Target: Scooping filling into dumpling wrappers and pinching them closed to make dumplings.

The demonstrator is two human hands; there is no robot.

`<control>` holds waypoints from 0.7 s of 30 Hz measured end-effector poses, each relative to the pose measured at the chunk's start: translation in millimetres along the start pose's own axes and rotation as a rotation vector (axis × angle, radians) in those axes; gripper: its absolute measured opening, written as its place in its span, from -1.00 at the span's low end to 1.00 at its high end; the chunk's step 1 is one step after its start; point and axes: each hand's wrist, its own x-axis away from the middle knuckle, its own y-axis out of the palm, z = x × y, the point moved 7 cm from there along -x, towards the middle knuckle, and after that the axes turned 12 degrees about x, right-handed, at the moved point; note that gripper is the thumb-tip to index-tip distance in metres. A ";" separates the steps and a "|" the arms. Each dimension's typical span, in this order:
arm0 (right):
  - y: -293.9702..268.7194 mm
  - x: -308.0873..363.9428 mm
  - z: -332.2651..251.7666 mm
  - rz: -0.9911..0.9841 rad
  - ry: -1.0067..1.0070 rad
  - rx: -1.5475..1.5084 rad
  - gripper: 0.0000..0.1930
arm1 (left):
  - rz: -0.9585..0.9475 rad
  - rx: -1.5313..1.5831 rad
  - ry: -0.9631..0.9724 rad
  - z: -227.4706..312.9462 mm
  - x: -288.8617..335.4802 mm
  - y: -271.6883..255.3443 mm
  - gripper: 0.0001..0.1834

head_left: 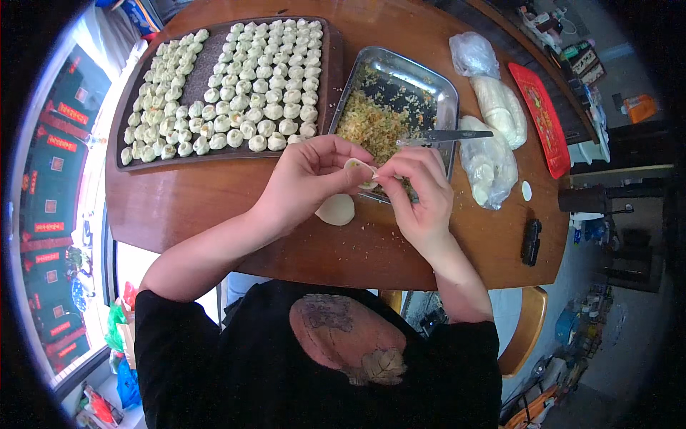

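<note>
My left hand (312,170) and my right hand (421,187) meet in front of me, pinching a small dumpling (359,165) by its pale wrapper edge. The dumpling is partly hidden behind the fingers. On the table just below my left hand lies a flat round wrapper (336,210). Beyond my hands stands a rectangular metal pan (449,84), with chopped yellow-green filling (366,123) heaped toward its left side. A flat metal blade with a dark end (457,135) rests across the pan, above my right hand.
At the left, a dark baking tray (194,84) carries rows of shaped dumplings (264,93). To the right lie plastic bags of pale wrappers (499,111), a red patterned tray (539,118), a white oval piece (527,191) and a black object (531,242). A wooden chair (527,336) stands at the near right.
</note>
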 end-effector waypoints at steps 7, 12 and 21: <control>2.7 0.5 1.7 -0.005 0.005 0.013 -0.83 | 0.045 0.090 0.009 1.1 0.1 -2.3 -0.76; 1.2 0.2 0.7 -0.007 -0.027 0.009 -0.83 | 0.031 -0.005 0.032 1.1 -0.3 -2.5 -0.81; -3.7 -0.4 3.9 0.059 0.081 -0.074 -0.80 | 0.012 -0.083 0.047 5.5 0.9 -0.4 -0.82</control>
